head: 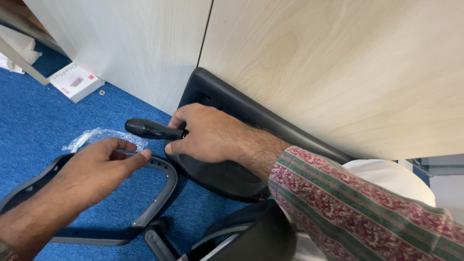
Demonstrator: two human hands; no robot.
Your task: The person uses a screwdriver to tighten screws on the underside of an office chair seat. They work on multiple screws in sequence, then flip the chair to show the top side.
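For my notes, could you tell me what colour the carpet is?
The carpet is blue, seen in the head view.

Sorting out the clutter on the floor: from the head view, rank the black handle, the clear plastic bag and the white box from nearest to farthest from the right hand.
1. Black handle: gripped in the right hand.
2. Clear plastic bag: on the carpet, farther left.
3. White box: far upper left, by the cabinet.

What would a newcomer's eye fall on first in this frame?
Centre frame, the right hand grips a black lever on a black chair seat leaning against a pale wooden panel. Lower left, the left hand rests on a grey armrest loop over blue carpet.
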